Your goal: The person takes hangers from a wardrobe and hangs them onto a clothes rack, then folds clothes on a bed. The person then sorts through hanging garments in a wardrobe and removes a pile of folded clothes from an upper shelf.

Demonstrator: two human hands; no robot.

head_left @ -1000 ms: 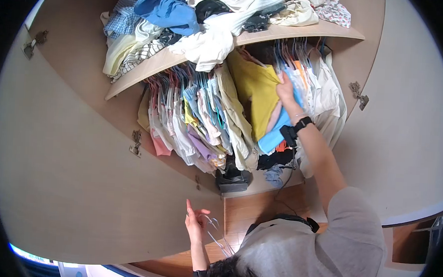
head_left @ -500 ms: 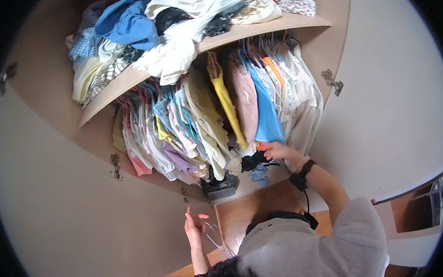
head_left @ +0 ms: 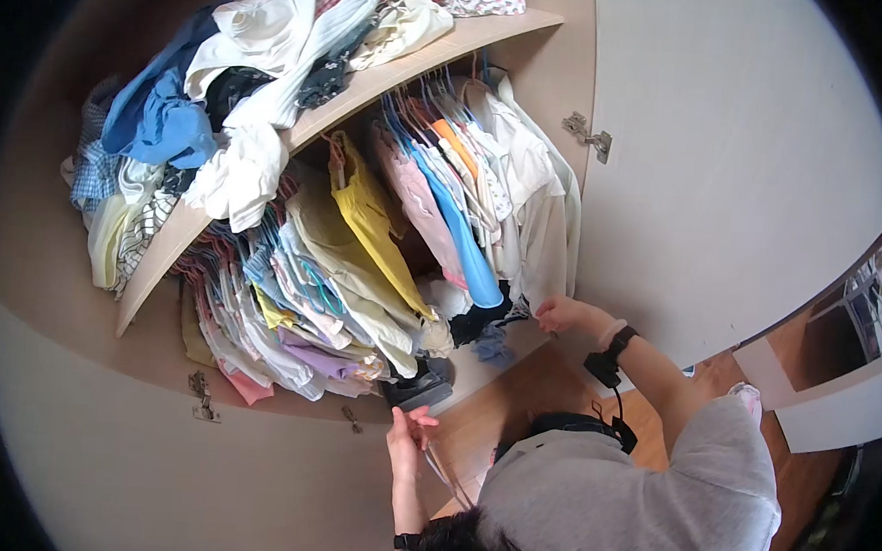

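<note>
My right hand (head_left: 564, 317) is beside the lower hem of a long cream garment (head_left: 540, 249), its fingers curled together. Whether they pinch anything is too small to tell. Lower down, my left hand (head_left: 410, 440) has thin pale clothes hangers (head_left: 441, 470) dangling from it, with some fingers stretched out. In the wardrobe, a yellow garment (head_left: 372, 222) hangs beside a gap in the row. Right of that gap are a pink garment (head_left: 417, 199) and a blue one (head_left: 463, 232). Dark clothes (head_left: 478, 322) lie on the wardrobe floor below them.
A shelf (head_left: 372, 70) above the rail bears a heap of clothes, with a white garment (head_left: 242, 170) drooping over its edge. Many tops (head_left: 289, 317) hang at the left. The wardrobe doors stand open, the right door (head_left: 705, 190) beside my arm. A black box (head_left: 420, 386) sits low inside.
The view has turned, shifting the wardrobe left. My right hand has moved away from the blue garment's hem towards the cream one. The yellow garment now shows more broadly. My left hand still has the hangers.
</note>
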